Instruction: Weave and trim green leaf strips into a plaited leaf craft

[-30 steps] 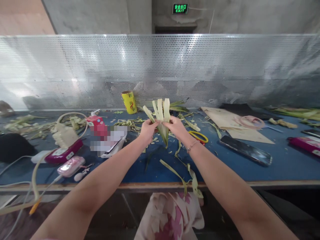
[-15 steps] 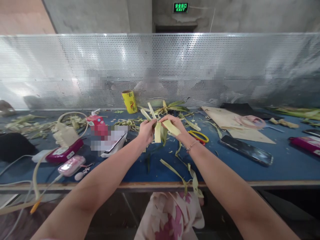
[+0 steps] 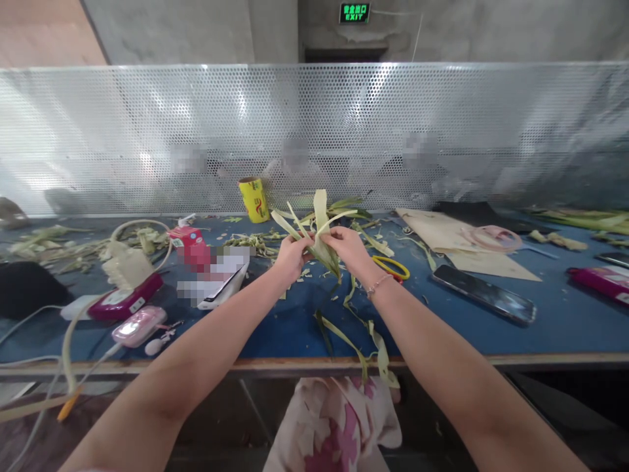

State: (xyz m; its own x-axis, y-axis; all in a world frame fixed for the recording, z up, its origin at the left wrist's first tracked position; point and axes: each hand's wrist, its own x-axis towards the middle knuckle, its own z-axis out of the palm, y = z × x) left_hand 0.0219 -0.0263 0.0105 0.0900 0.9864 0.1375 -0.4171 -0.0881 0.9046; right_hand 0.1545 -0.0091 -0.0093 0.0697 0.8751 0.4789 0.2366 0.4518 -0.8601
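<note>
Pale green leaf strips [image 3: 321, 216] are held between my two hands above the blue table. Fingers of my left hand [image 3: 293, 254] pinch them from the left, where several narrow ends fan up and outward. On the other side my right hand [image 3: 348, 248], a bracelet at its wrist, is closed on the same strips. A broader green piece [image 3: 328, 257] hangs down between the hands. On the table below lie loose leaf strips [image 3: 344, 337], some drooping over the front edge. Close to my right wrist is a yellow-handled tool [image 3: 393, 267], partly hidden.
A phone [image 3: 484, 294] and brown paper sheet [image 3: 466, 246] lie right. Left are a white device [image 3: 226, 288], red box [image 3: 189, 246], cables and a pink case [image 3: 140, 326]. A yellow roll [image 3: 253, 200] stands before the perforated metal screen [image 3: 324, 118]; people show blurred behind it.
The wide strip ends that hung down over my fingers now point up and fan outward. A dark leaf piece has dropped onto the table near the front. Both hands stay nearly in place.
</note>
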